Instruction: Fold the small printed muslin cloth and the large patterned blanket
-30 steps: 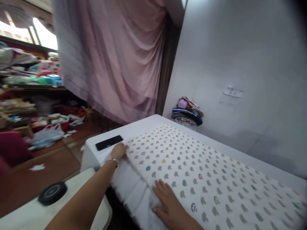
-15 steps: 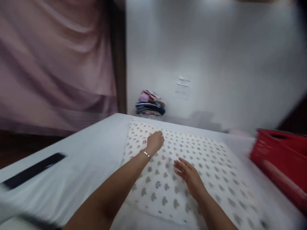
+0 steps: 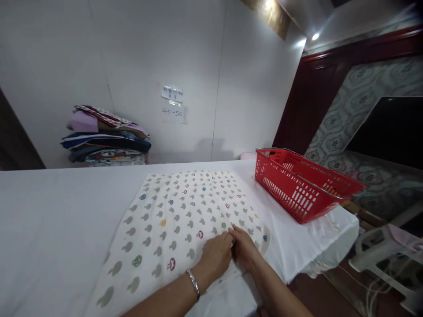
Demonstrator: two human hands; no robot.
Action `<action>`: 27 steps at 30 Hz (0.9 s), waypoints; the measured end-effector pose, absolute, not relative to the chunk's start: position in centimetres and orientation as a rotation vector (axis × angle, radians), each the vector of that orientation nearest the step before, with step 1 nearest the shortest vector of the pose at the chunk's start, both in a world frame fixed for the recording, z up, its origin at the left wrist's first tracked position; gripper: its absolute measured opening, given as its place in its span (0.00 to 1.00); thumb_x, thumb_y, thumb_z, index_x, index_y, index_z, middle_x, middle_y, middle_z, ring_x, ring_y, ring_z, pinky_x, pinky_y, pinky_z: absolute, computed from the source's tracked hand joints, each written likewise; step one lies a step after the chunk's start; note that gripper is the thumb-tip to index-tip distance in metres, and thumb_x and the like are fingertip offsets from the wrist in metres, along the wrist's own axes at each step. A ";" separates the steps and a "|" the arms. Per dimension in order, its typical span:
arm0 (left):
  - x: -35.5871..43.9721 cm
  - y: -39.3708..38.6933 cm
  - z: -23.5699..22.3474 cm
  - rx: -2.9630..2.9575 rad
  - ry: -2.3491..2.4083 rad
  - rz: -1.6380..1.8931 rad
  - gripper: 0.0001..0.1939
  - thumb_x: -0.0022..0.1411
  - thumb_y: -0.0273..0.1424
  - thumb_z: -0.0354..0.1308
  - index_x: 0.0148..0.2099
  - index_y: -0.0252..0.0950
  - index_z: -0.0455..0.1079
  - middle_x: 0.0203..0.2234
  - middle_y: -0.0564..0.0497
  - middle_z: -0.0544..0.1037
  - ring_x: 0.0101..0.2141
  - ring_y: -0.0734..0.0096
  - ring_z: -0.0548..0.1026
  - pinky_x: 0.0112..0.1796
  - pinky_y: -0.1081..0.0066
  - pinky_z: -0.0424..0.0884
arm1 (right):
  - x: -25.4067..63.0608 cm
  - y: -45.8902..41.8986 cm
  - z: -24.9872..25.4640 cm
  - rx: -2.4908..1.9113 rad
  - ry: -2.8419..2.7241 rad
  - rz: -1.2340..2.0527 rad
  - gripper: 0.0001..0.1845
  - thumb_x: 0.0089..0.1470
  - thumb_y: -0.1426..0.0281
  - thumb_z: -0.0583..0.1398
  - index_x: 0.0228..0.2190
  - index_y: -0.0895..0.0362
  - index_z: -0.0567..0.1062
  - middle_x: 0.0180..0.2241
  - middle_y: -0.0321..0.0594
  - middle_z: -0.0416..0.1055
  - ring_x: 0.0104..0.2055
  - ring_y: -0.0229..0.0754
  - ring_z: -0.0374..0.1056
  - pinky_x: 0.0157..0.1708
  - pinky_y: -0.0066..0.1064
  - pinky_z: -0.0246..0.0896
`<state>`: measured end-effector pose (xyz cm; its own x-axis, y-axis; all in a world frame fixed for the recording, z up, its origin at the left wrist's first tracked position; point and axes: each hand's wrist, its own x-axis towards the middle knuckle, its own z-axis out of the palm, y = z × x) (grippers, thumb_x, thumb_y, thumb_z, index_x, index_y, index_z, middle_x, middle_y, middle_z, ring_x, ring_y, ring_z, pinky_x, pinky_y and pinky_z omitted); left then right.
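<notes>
A white cloth (image 3: 185, 220) printed with grey and some coloured mushroom shapes lies spread on the white-covered table (image 3: 66, 220). My left hand (image 3: 218, 253), with a silver bracelet at the wrist, is curled closed over the cloth's near right part. Against it rests my right hand (image 3: 244, 248), its thumb side touching the left fingers. Both hands meet close to the cloth's rounded right edge. Their fingertips are tucked between the palms, so whatever is pinched there is hidden.
A red plastic basket (image 3: 297, 193) stands at the table's right side. Against the wall is a stack of folded fabrics (image 3: 105, 141). Paper notes (image 3: 173, 103) are taped to the wall. Beyond the table's right end stands a white plastic stool (image 3: 383, 246).
The view has swung right, bringing the whole basket into sight. My hands, apart over the cloth before, have come together near its right edge. The cloth's visible outline looks narrower.
</notes>
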<state>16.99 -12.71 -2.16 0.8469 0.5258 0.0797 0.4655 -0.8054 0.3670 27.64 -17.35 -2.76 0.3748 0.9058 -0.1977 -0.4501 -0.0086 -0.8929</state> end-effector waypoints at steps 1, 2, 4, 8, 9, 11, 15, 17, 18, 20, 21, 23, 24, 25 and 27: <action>16.6 -12.8 -2.2 2.704 0.741 0.256 0.17 0.57 0.24 0.45 0.49 0.39 0.61 0.43 0.46 0.71 0.41 0.62 0.71 0.39 0.64 0.66 | 27.7 -17.1 -2.8 -1.124 -0.532 1.168 0.16 0.40 0.63 0.64 0.32 0.57 0.70 0.25 0.37 0.72 0.27 0.39 0.68 0.27 0.28 0.61; 16.2 -12.9 -2.1 2.725 0.746 0.251 0.19 0.57 0.23 0.45 0.51 0.39 0.60 0.44 0.46 0.70 0.41 0.63 0.70 0.39 0.64 0.66 | 27.7 -16.9 -2.8 -1.148 -0.545 1.186 0.14 0.39 0.64 0.64 0.29 0.58 0.69 0.23 0.35 0.70 0.24 0.37 0.66 0.25 0.26 0.60; 15.2 -13.1 -1.9 2.769 0.782 0.216 0.20 0.55 0.21 0.46 0.51 0.38 0.60 0.44 0.46 0.69 0.41 0.62 0.69 0.40 0.63 0.66 | 27.8 -16.3 -2.6 -1.244 -0.570 1.206 0.11 0.38 0.67 0.64 0.25 0.58 0.69 0.19 0.33 0.67 0.20 0.34 0.62 0.20 0.24 0.56; 13.7 -13.3 -1.7 2.821 0.920 0.149 0.18 0.54 0.22 0.48 0.47 0.37 0.62 0.41 0.46 0.69 0.42 0.61 0.67 0.41 0.63 0.64 | 28.4 -15.7 -2.7 -1.384 -0.611 1.282 0.08 0.38 0.71 0.62 0.25 0.58 0.69 0.18 0.32 0.66 0.19 0.34 0.62 0.19 0.25 0.59; 13.5 -13.4 -1.7 2.830 0.950 0.149 0.18 0.54 0.22 0.48 0.48 0.37 0.62 0.40 0.46 0.69 0.42 0.62 0.67 0.41 0.64 0.64 | 28.6 -15.6 -2.8 -1.382 -0.612 1.314 0.08 0.38 0.71 0.61 0.26 0.58 0.69 0.19 0.32 0.67 0.19 0.35 0.63 0.19 0.26 0.61; 13.3 -13.4 -1.7 2.849 0.992 0.162 0.20 0.54 0.20 0.47 0.50 0.37 0.61 0.40 0.46 0.69 0.42 0.62 0.67 0.40 0.65 0.63 | 29.2 -15.5 -3.0 -1.344 -0.604 1.368 0.09 0.39 0.71 0.61 0.28 0.58 0.70 0.20 0.34 0.68 0.21 0.36 0.65 0.20 0.27 0.64; 13.4 -13.4 -1.3 2.891 1.026 0.161 0.20 0.55 0.17 0.44 0.48 0.36 0.63 0.39 0.45 0.69 0.39 0.62 0.68 0.39 0.64 0.62 | 31.2 -15.7 -1.7 -1.235 -0.565 1.373 0.10 0.39 0.72 0.62 0.29 0.59 0.70 0.21 0.35 0.69 0.23 0.36 0.66 0.21 0.25 0.63; 13.4 -13.4 -0.9 2.901 1.026 0.181 0.18 0.56 0.17 0.44 0.46 0.35 0.65 0.39 0.45 0.69 0.39 0.62 0.67 0.39 0.63 0.62 | 33.0 -16.4 -0.1 -1.195 -0.570 1.285 0.11 0.39 0.73 0.61 0.30 0.59 0.71 0.23 0.36 0.71 0.23 0.36 0.66 0.21 0.24 0.62; 13.4 -13.4 -0.8 2.907 1.017 0.199 0.17 0.56 0.18 0.44 0.45 0.35 0.65 0.39 0.45 0.69 0.39 0.62 0.67 0.40 0.64 0.62 | 34.0 -16.9 0.7 -1.191 -0.584 1.222 0.11 0.39 0.73 0.61 0.31 0.59 0.71 0.24 0.37 0.72 0.24 0.36 0.67 0.21 0.24 0.62; 13.1 -13.6 -0.8 2.920 0.995 0.218 0.16 0.55 0.17 0.44 0.43 0.36 0.66 0.38 0.46 0.69 0.40 0.62 0.67 0.39 0.64 0.62 | 36.2 -18.1 1.8 -1.259 -0.606 1.078 0.12 0.41 0.72 0.60 0.33 0.59 0.72 0.27 0.38 0.73 0.26 0.37 0.68 0.23 0.24 0.63; 12.9 -13.7 -1.0 2.930 0.977 0.221 0.16 0.55 0.17 0.44 0.42 0.36 0.66 0.38 0.46 0.69 0.40 0.62 0.67 0.39 0.65 0.62 | 37.2 -18.8 2.0 -1.337 -0.595 1.003 0.12 0.42 0.72 0.59 0.34 0.60 0.72 0.27 0.38 0.73 0.27 0.37 0.68 0.25 0.25 0.64; 12.3 -14.0 -1.6 2.952 0.939 0.220 0.16 0.57 0.17 0.42 0.41 0.36 0.66 0.36 0.47 0.70 0.39 0.62 0.67 0.39 0.65 0.62 | 38.8 -20.2 1.5 -1.500 -0.545 0.913 0.12 0.42 0.73 0.58 0.34 0.60 0.71 0.26 0.38 0.72 0.27 0.38 0.68 0.25 0.27 0.65; 12.0 -14.2 -1.9 2.957 0.922 0.218 0.17 0.58 0.17 0.42 0.41 0.36 0.67 0.35 0.47 0.70 0.39 0.63 0.67 0.38 0.65 0.62 | 39.2 -20.7 0.9 -1.568 -0.519 0.895 0.13 0.41 0.74 0.58 0.34 0.60 0.71 0.24 0.38 0.72 0.26 0.39 0.68 0.24 0.28 0.65; 11.7 -14.3 -2.2 2.960 0.910 0.216 0.17 0.58 0.17 0.41 0.41 0.36 0.67 0.35 0.47 0.70 0.38 0.63 0.68 0.38 0.65 0.62 | 39.5 -21.2 0.3 -1.621 -0.500 0.891 0.14 0.40 0.75 0.58 0.34 0.61 0.71 0.23 0.37 0.71 0.25 0.39 0.67 0.23 0.29 0.65; 11.0 -14.5 -2.5 2.960 0.908 0.189 0.17 0.56 0.16 0.42 0.39 0.36 0.67 0.34 0.47 0.70 0.39 0.62 0.68 0.38 0.65 0.62 | 39.6 -21.9 -0.8 -1.696 -0.488 0.883 0.14 0.38 0.76 0.58 0.33 0.60 0.71 0.21 0.35 0.69 0.23 0.40 0.67 0.21 0.31 0.65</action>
